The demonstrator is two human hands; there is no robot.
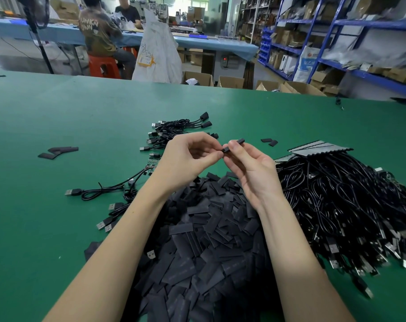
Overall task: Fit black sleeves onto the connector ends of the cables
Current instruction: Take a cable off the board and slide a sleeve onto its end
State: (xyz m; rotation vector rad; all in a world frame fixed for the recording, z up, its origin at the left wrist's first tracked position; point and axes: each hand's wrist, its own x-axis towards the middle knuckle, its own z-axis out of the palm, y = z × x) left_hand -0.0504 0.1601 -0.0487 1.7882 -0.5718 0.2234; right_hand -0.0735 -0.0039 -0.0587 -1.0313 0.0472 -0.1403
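Both hands raised together over the green table (58,228), above a big heap of flat black sleeves (211,240).

Left hand (188,159): fingers curled, thumb and forefinger tips closed at one end of a single black sleeve (240,141). Right hand (250,168): thumb and forefinger pinching the same sleeve nearer its middle, remaining fingers loosely bent below. No cable visible between the fingers; whether a connector end is already inside, impossible to tell.

Sleeve held level, between the 2 hands, well clear of the heap underneath.

Likely handling: very light, thin-walled, soft enough to lie flattened, so probably needing a squeeze across its edges to pop the mouth open. Smooth surface, apt to slip from a loose pinch. Best hold judged to be on the 2 folded edges near the open end, leaving the mouth free for the connector. Not fragile, though easy to crease or drop.

To the right, a thick bundle of black cables (350,198) with plug ends pointing toward the near edge. To the left, a few loose cables (99,191) and a small green circuit board (152,165). Farther back, a small group of cables already wearing sleeves (178,126). A few stray sleeves (58,152) scattered on the left.
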